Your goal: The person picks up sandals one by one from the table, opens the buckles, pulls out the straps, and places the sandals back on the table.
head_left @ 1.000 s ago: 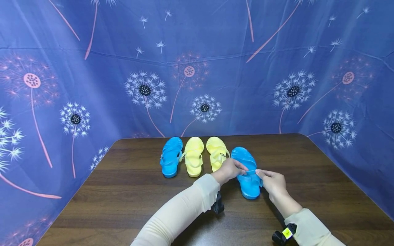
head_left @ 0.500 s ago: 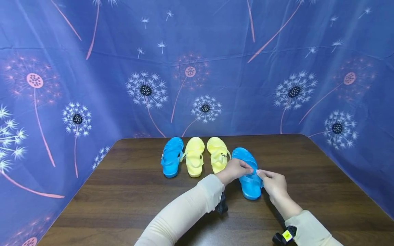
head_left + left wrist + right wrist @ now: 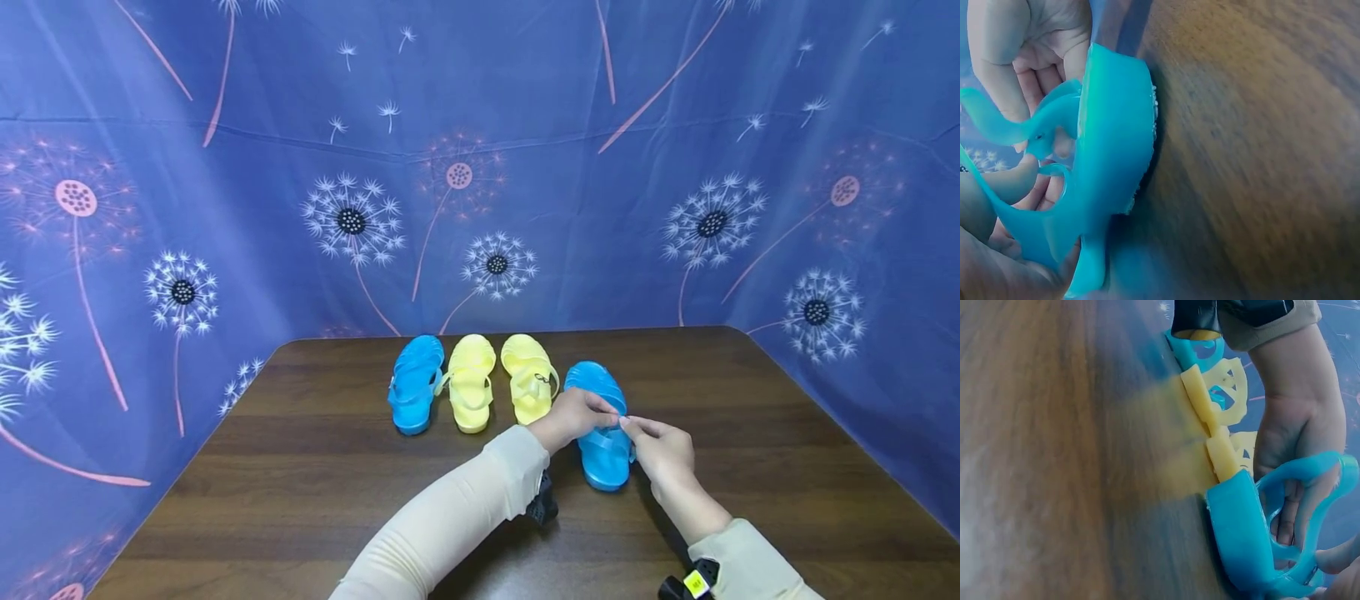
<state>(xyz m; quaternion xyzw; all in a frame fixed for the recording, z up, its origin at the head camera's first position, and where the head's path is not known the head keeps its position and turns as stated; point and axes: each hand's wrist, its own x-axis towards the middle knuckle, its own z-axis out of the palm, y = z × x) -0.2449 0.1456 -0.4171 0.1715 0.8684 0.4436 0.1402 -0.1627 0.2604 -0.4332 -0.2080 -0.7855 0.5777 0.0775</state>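
A blue sandal lies sole down on the table at right of centre, toe pointing away. My left hand reaches across its left side, thumb and finger pinching the sandal's strap. From the right, my right hand pinches the strap too, its fingertips meeting the left ones above the sandal. In the left wrist view the strap loops up from the sandal between both hands. The right wrist view shows the heel strap standing up in an arc. Fingers partly hide the fastening.
Left of the hands, two yellow sandals and another blue sandal stand in a row on the brown wooden table. A blue dandelion-print cloth hangs behind the table.
My left hand has moved right until its fingertips meet the right hand's, closing the gap where the strap was stretched between them. The row of other sandals has stayed put.
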